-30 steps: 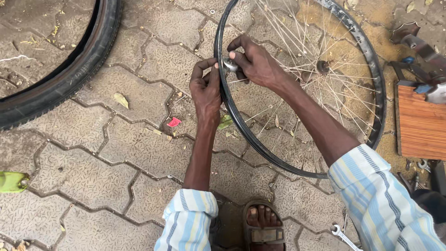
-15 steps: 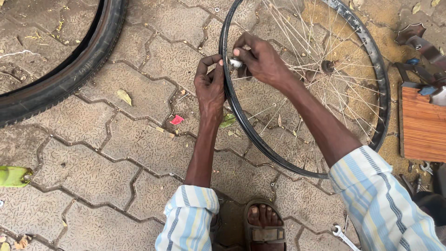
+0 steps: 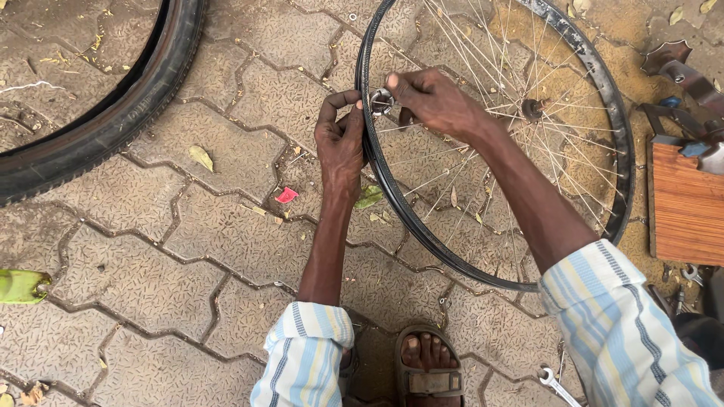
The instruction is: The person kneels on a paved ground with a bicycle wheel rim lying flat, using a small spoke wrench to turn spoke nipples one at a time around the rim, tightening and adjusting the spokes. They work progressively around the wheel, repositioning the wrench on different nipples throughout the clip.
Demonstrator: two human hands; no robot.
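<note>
Bicycle wheel rim (image 3: pixel 422 234) stands on the paved floor (image 3: pixel 151 249), gripped at its edge by the left hand (image 3: pixel 341 143); just beside it, the right hand (image 3: pixel 434 98) pinches a small metal tool (image 3: pixel 379 100), possibly a spoke wrench.

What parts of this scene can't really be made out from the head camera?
- Small metal tool: mostly covered by the right hand, so its kind is unclear.
- Left hand: its palm lies against the bare wheel rim, so its grip is hidden.
- Black tyre: cut off by the top and left edges.
- Wrench: cut off at the bottom edge.
- Sandalled foot: half hidden by the frame edge.
</note>
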